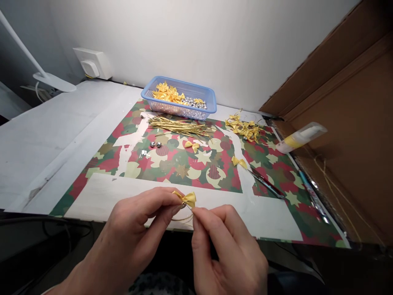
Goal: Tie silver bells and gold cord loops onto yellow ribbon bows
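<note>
A small yellow ribbon bow (189,199) is pinched between the thumb and forefinger of my left hand (138,225). Just under its middle, a round silver jingle bell (184,205) shows at my left fingertips. A thin gold cord (182,220) loops below the bow, between both hands. My right hand (225,246) pinches the cord close to the bow, though its fingertips hide the end. Beyond my hands lie two silver bells (155,144), a loose bow (192,146) and another bow (239,162) by the tips of metal tweezers (266,183).
A blue basket (211,107) with yellow bows and silver bells stands against the wall. Before it lies a bundle of gold cords (179,126). Right of that is a pile of corded bows (245,128), then a clear bottle (301,138) beside a cardboard wall (346,123).
</note>
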Available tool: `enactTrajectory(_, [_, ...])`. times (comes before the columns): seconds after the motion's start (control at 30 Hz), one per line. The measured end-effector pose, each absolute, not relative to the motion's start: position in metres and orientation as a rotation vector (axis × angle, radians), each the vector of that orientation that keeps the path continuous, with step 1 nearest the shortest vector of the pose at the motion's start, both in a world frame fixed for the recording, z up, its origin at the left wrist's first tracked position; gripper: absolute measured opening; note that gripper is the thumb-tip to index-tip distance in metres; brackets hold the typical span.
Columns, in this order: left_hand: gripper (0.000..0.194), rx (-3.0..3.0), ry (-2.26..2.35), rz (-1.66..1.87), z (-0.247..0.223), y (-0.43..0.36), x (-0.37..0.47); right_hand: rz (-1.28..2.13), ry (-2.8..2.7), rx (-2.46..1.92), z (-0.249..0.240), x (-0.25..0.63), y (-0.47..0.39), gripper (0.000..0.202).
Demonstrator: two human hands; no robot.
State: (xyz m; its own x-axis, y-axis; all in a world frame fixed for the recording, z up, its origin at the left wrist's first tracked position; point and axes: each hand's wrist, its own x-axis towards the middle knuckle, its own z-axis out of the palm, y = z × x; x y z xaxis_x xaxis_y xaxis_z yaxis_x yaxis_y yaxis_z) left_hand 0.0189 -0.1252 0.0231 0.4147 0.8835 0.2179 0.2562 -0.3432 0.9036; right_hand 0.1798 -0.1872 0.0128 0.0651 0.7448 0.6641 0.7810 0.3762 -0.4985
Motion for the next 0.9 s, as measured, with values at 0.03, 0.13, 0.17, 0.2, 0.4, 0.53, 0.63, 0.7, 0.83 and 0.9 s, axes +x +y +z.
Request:
enactTrajectory(0.03, [0.019,1.799,0.988,0.931,0.023,-0.126,0.019,-0.047,-1.676,-1.369,0.013,0.18,-0.187,0.02])
enactTrajectory(0.13, [0.017,1.651,0.987,0.869,0.023,-0.125,0.02,-0.041,-1.68,-1.374,0.014,0.18,-0.187,0.02])
enactTrajectory(0.17, [0.016,1.593,0.977,0.843,0.023,-0.124,0.02,-0.039,-1.679,-1.373,0.014,0.18,-0.187,0.02])
enactTrajectory(0.2, [0.015,1.537,0.962,0.823,0.023,-0.123,0.02,-0.036,-1.678,-1.371,0.015,0.18,-0.187,0.02])
enactTrajectory(0.4, [0.01,1.265,0.913,0.742,0.024,-0.114,0.02,0.009,-1.655,-1.374,0.016,0.181,-0.188,0.02])
enactTrajectory(0.53, [0.01,1.201,0.879,0.744,0.023,-0.112,0.018,0.002,-1.659,-1.382,0.015,0.181,-0.187,0.021])
enactTrajectory(0.63, [0.013,1.192,0.881,0.741,0.022,-0.111,0.017,-0.009,-1.662,-1.373,0.013,0.181,-0.186,0.021])
enactTrajectory(0.7, [0.014,1.18,0.881,0.739,0.021,-0.111,0.016,0.01,-1.667,-1.366,0.012,0.181,-0.187,0.021])
enactTrajectory(0.83, [0.013,1.182,0.865,0.732,0.02,-0.109,0.017,0.104,-1.643,-1.409,0.018,0.181,-0.191,0.022])
enactTrajectory(0.9, [0.012,1.196,0.877,0.731,0.021,-0.108,0.016,0.143,-1.577,-1.452,0.024,0.181,-0.193,0.02])
